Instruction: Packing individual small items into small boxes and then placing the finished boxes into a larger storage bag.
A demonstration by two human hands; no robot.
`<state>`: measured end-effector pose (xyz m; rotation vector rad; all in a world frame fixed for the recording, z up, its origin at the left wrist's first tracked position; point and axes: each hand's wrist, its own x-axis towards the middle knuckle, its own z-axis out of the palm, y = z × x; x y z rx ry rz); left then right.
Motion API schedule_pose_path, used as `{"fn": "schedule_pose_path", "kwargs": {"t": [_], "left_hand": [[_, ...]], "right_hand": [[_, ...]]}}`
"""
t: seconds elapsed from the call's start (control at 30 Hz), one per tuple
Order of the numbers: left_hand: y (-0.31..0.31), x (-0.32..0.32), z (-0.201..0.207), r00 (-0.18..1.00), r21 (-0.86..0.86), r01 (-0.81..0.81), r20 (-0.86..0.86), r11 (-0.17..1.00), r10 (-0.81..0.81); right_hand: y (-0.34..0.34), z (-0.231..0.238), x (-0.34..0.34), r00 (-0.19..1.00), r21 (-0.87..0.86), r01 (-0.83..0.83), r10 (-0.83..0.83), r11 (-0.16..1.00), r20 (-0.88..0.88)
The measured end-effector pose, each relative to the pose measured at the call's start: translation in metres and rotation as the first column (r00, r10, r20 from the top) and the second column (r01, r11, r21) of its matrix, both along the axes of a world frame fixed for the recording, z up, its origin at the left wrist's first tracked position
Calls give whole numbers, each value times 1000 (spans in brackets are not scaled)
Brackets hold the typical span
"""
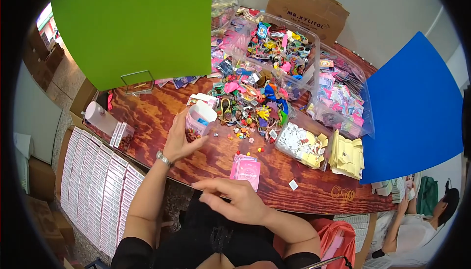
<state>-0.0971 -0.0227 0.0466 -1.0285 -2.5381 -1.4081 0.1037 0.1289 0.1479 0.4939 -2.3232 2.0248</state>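
Observation:
My left hand [180,139] is wrapped around a small pink printed carton [195,130] near the table's front left. Its white top flaps stand up and something blue shows inside. In front of my body, past the table's near edge, my right hand [233,198] hangs with fingers stretched toward the left and nothing visible in them. Just beyond it lies a stack of pink cards [245,171]. A heap of mixed small toys and trinkets [250,102] spreads to the right of the carton, with a white and pink box [203,99] right behind it.
Clear bins hold more trinkets [282,43] and small packets [341,94]. A tub of white slips [297,141] and yellow cards [347,156] sit at right, near rubber bands [343,193]. Green [132,28] and blue panels [417,117] flank the table. Packed boxes [95,180] stand lower left; a co-worker [417,225] sits right.

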Motion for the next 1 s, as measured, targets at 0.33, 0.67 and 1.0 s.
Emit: {"fn": "schedule_pose_path", "kwargs": {"t": [0.33,0.67,1.0], "left_hand": [[-7,-27,-18,999,-279,21,-22,960,-29],[18,25,-45,972,54,97,-220,994,-83],[59,39,-77,962,119,271,-13,955,-271]], "right_hand": [[61,-48,28,892,100,405,-416,909,174],[63,-50,38,825,54,557,-559,829,85],[32,-50,48,785,-54,542,-528,839,-323]]}}
